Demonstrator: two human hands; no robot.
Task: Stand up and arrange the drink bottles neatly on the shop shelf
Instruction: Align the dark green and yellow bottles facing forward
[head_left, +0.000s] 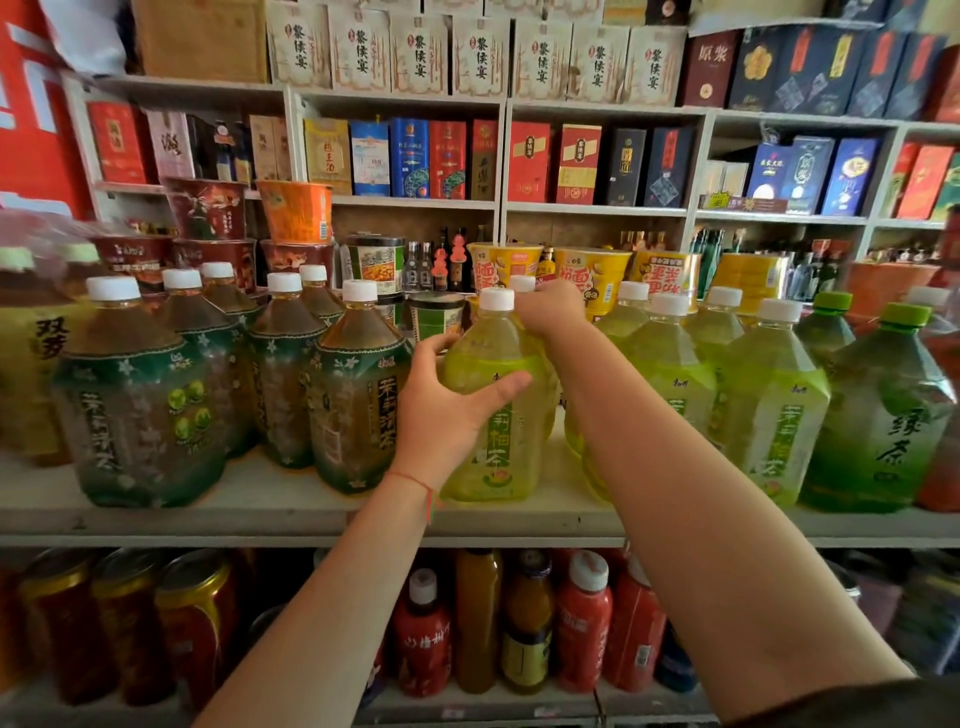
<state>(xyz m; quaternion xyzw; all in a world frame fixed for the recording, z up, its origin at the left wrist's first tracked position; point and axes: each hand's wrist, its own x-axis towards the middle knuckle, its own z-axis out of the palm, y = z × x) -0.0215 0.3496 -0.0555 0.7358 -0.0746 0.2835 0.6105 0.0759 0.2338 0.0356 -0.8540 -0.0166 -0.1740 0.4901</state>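
Note:
A yellow-green tea bottle (493, 415) with a white cap stands upright at the front of the white shelf (270, 512). My left hand (447, 410) grips its body from the left, thumb across the front. My right hand (550, 306) reaches past it and holds the neck of a second white-capped bottle (522, 283) behind, mostly hidden. Dark green jasmine tea bottles (358, 395) stand in rows to the left. More yellow-green bottles (774, 400) and a green tea bottle (883, 410) stand to the right.
Instant noodle cups (592, 275) and bowls (293, 210) sit behind the bottles. Boxed liquor fills the upper shelves (576, 163). Cans (192, 613) and small red and orange bottles (582, 618) fill the shelf below. A yellow-labelled bottle (28, 364) stands at far left.

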